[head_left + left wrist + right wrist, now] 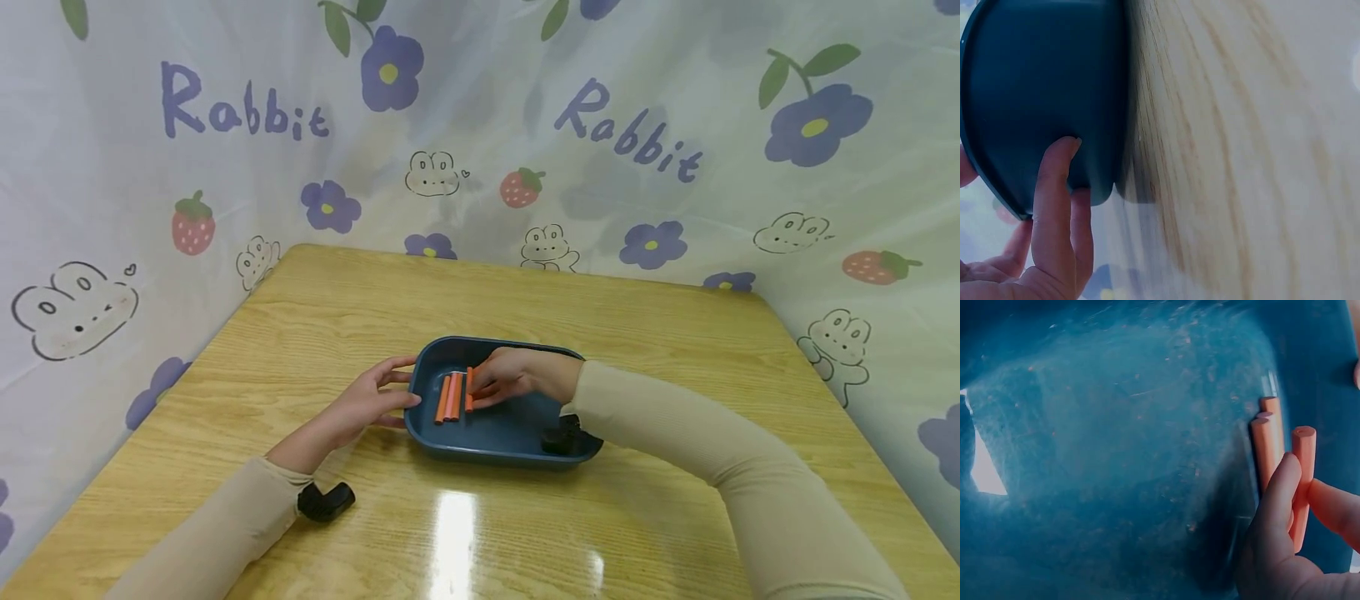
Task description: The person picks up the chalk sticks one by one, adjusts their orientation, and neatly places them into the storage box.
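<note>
My left hand [367, 402] holds the left end of a dark blue plastic basin [487, 454]. Its thumb lies at the rim while the other fingers rest against the outer wall, as the left wrist view shows. Inside the basin, my right hand [517, 373] pinches an orange chalk-like stick [1305, 487] between thumb and fingers. Just left of it, several similar sticks lie side by side on the basin floor: an orange stick [443, 400], a pink stick [451, 398] and another orange stick [457, 397].
The basin stands on a wood-grain table [360, 317]. A white curtain [480, 108] printed with rabbits, flowers and strawberries hangs behind and beside the table. Black straps with dark devices [326, 502] sit on both wrists; the right one overlaps the basin's near right corner.
</note>
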The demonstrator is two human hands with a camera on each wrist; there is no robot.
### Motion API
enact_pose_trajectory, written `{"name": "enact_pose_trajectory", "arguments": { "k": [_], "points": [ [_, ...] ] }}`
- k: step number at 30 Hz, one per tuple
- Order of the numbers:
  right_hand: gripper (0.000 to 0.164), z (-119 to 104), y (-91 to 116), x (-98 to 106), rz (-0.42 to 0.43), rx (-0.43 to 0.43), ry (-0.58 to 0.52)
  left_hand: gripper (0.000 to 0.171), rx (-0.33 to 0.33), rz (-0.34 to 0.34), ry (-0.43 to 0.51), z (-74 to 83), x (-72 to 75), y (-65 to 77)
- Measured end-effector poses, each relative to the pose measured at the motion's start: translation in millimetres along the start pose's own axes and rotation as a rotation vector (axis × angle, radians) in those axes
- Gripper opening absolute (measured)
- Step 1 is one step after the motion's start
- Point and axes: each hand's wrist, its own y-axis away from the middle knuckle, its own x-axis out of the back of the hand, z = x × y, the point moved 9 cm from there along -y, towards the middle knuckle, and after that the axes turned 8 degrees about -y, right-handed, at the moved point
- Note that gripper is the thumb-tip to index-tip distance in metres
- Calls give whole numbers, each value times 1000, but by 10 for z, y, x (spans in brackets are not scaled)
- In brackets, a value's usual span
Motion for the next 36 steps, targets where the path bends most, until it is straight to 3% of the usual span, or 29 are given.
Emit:
{"name": "enact_pose_trajectory", "arguments": {
  "k": [9,17,28,36],
  "points": [
    [27,56,-48,14,84,-36,38,69,-7,-5,10,10,-9,7],
    [16,48,-35,-15,72,-41,-8,70,-5,6,7,0,-8,9],
    [45,-67,86,-16,11,13,-11,70,-3,11,6,8,-19,6],
    [49,-207,218,-29,-48,81,-29,69,-1,15,5,-6,-21,7]
  ]
}}
